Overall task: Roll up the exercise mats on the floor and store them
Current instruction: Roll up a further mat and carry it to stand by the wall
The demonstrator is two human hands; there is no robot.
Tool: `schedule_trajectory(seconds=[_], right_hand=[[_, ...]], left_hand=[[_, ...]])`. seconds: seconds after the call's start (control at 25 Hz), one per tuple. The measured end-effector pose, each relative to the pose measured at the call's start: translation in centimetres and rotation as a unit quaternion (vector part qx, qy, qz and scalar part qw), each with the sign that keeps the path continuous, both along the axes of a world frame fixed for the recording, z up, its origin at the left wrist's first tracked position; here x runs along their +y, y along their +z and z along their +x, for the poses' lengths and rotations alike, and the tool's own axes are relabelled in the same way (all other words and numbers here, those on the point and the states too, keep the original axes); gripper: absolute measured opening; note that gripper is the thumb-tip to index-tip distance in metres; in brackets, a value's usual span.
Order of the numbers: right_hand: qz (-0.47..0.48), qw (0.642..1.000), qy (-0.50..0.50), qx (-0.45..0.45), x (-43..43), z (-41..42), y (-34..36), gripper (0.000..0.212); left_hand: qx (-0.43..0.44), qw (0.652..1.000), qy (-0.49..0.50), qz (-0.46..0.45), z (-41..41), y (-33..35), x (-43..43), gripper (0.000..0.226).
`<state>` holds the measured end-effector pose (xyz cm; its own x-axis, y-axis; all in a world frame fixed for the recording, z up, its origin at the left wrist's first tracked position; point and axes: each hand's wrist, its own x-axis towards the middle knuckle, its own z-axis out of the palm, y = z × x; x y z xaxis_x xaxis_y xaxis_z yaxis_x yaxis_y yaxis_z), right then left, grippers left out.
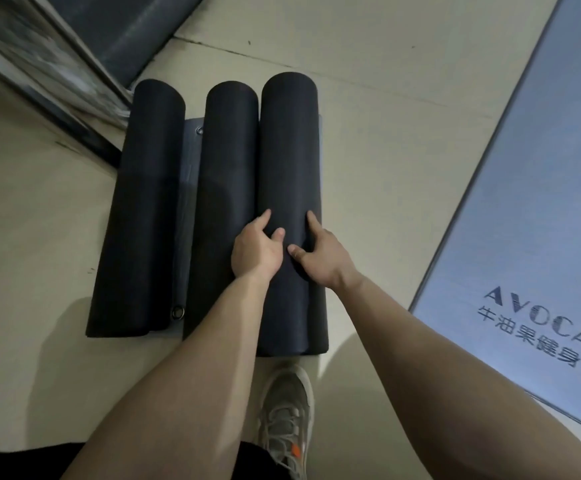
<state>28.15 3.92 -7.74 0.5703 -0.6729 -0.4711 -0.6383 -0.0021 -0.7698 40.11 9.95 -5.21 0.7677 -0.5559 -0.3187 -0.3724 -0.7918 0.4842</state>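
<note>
Left hand (258, 249) and right hand (322, 252) clasp the rightmost rolled mat (287, 150) from both sides, thumbs on top, probably to stop it unrolling. It lies on a flat mat (189, 161), tight against the middle roll (226, 168); a grey mat (524, 202) further right lies flat, not yet rolled.

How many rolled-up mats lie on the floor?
3, side by side: left roll, middle roll, and right roll, gripped by the left hand and right hand. Others may lie out of view.
</note>
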Motion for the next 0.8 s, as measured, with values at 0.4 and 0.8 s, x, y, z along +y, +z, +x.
schedule_trajectory(seconds=[0.4, 0.8], right_hand=[[-0.069, 0.967, -0.065, 0.236, 0.8, -27.9, 4.8, 0.057], [-0.015, 0.927, -0.158, 0.339, 5.0, -49.3, -3.5, 0.057]], left_hand=[[0.008, 0.949, -0.293, 0.116, -19.3, 5.4, 0.1, 0.047], [-0.037, 0.802, -0.573, 0.165, -38.1, -5.1, -2.8, 0.075]])
